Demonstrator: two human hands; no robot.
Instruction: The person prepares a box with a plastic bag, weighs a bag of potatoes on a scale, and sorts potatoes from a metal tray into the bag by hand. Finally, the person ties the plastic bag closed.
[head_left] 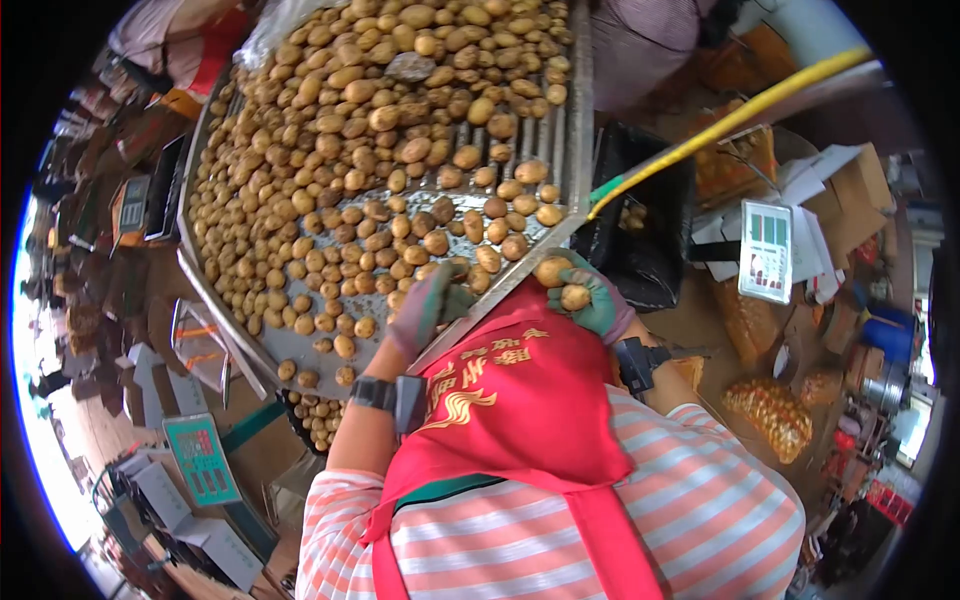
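Many potatoes [327, 147] are spread over a metal sorting table [378, 305]. My left hand [433, 306], in a grey-green and pink glove, is inside the near edge among the potatoes. Its fingers are curled, and what they hold, if anything, is hidden. A loose potato [479, 278] lies by its fingertips. Just outside the table's rim, my right hand [598, 301], also gloved, is closed around two potatoes, an upper potato [553, 270] and a lower potato [575, 297].
A black-lined bin [640, 255] with a few potatoes stands right of the table. Scales stand on the right [766, 250] and lower left [203, 460]. A yellow pole [730, 120] slants across the upper right. Net sacks [768, 415] lie on the floor. Other people stand across the table.
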